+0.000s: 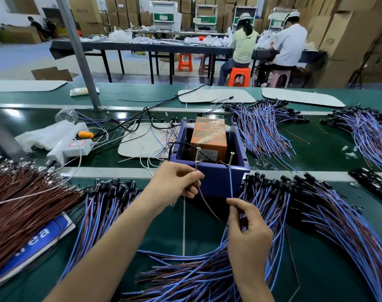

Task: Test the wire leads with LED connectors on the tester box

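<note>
Thin plastic-sheathed wire is what I am handling here, so I judge it near weightless, limp along its run and just stiff enough over a short span to be aimed. The bared ends look fine and easily bent, so the place to take hold is on the sheath a little behind the tip. The left hand (177, 182) has the brown lead (204, 200) pinched between thumb and fingers (196, 176), and the lead's tip rises just past them to the left screw (198, 154) standing at the near rim of the tester box (220, 179). The right hand (248, 227) pinches the blue lead (230, 184) lower down, thumb and forefinger closed on the sheath, and a longer free span climbs from them to the right screw (231, 159). Whether either tip actually touches metal I cannot tell. The box stands mid-worktop (163, 225), well back from the near edge. Both leads trail down toward that edge into the heap of leads (207, 277); this pair's LED connector I cannot pick out.
</note>
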Motion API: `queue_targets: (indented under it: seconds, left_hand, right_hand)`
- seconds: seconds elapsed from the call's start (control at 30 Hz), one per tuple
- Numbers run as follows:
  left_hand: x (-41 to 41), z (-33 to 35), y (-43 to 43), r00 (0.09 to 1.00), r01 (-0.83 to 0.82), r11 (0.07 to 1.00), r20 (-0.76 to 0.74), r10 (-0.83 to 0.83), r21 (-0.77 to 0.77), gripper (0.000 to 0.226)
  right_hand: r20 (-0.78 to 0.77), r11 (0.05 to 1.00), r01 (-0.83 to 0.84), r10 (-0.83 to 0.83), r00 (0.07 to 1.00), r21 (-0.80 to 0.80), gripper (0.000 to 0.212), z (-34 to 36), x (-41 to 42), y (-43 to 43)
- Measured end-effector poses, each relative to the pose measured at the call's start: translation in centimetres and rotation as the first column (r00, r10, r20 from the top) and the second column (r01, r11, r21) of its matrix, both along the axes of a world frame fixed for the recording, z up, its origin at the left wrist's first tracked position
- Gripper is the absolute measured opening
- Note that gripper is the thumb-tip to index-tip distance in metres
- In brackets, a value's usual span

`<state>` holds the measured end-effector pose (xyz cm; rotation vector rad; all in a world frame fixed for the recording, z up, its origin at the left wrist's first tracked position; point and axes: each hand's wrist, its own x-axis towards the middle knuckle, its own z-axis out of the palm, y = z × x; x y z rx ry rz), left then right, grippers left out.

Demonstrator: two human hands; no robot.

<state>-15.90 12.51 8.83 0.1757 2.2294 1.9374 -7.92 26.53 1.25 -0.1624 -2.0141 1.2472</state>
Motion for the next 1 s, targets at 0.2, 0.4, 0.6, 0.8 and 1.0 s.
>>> queue_targets:
  seconds: [0.2, 0.4, 0.6, 0.8, 1.0]
  left_hand:
    - [-0.5, -0.7, 0.2, 0.998, -0.058, 0.998, 0.009, 0.058, 0.017, 0.015]
    - [-0.7, -1.3, 0.2, 0.996, -0.084, 0.995, 0.0, 0.085, 0.061, 0.019]
    - [-1.1, -1.7, 0.1, 0.997, -0.074, 0.996, -0.001, 0.074, 0.049, 0.018]
    - [-1.1, -1.8, 0.1, 0.998, -0.07, 0.996, -0.003, 0.07, 0.05, 0.017]
    - [-1.2, -1.8, 0.0, 0.997, -0.074, 0.996, -0.003, 0.074, 0.049, 0.017]
  right_hand:
    - [0.045, 1.0, 0.001, -0.001, 0.999, 0.01, 0.022, 0.1, 0.1, 0.0]
    - [0.088, 1.0, 0.004, -0.004, 0.996, 0.0, 0.023, -0.1, 0.0, 0.1]
    - [0.138, 1.0, -0.023, 0.02, 0.99, 0.018, 0.023, -0.1, -0.1, 0.1]
    - [0.162, 1.0, -0.01, 0.011, 0.987, -0.005, 0.025, 0.1, -0.1, 0.1]
    - [0.171, 0.998, -0.056, 0.058, 0.984, -0.014, 0.03, 0.4, -0.1, 0.1]
